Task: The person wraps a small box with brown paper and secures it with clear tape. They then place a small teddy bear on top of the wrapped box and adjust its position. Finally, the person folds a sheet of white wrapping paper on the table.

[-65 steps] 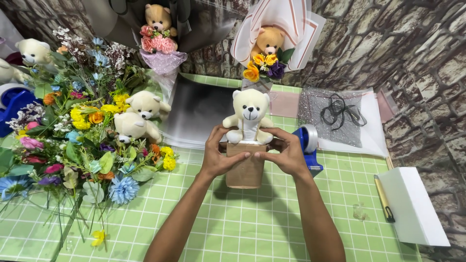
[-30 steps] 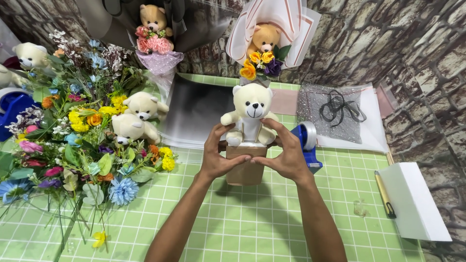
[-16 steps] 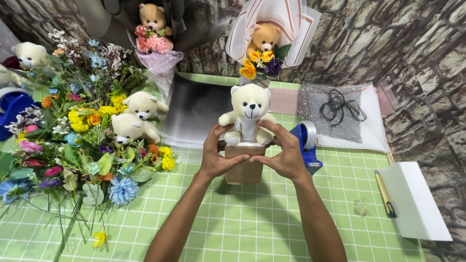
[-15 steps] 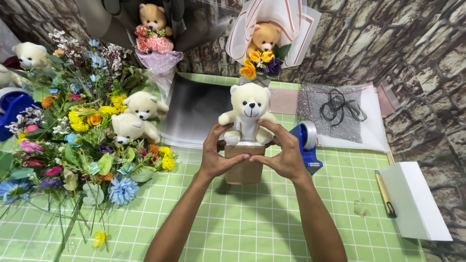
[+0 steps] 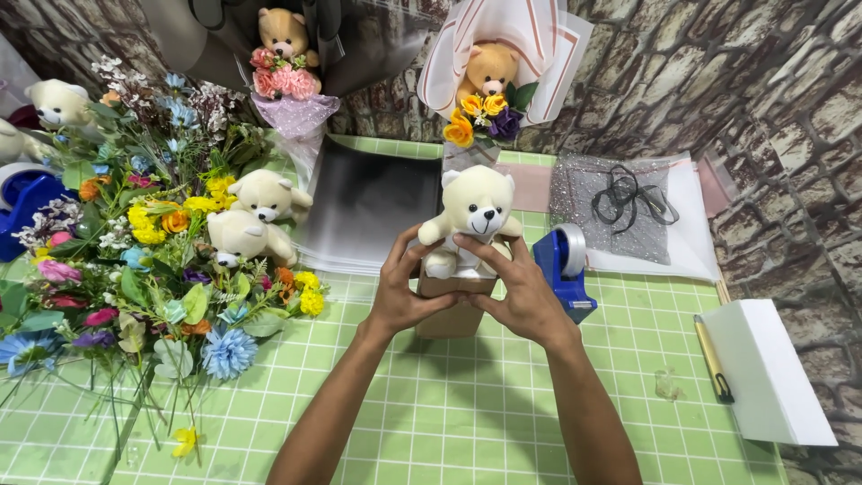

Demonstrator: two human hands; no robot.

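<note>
Head view: both hands meet at a small brown cardboard box standing on the green gridded desk, just beside a blue tape dispenser. A cream teddy bear sits on the box top. The left hand curls around the box's left side, fingers closed on it below the bear's arm; the right hand wraps the right side, thumb across the bear's base. Judging from this, even pressure from both sides should keep the bear upright and centred, clear of the artificial flowers at left.
</note>
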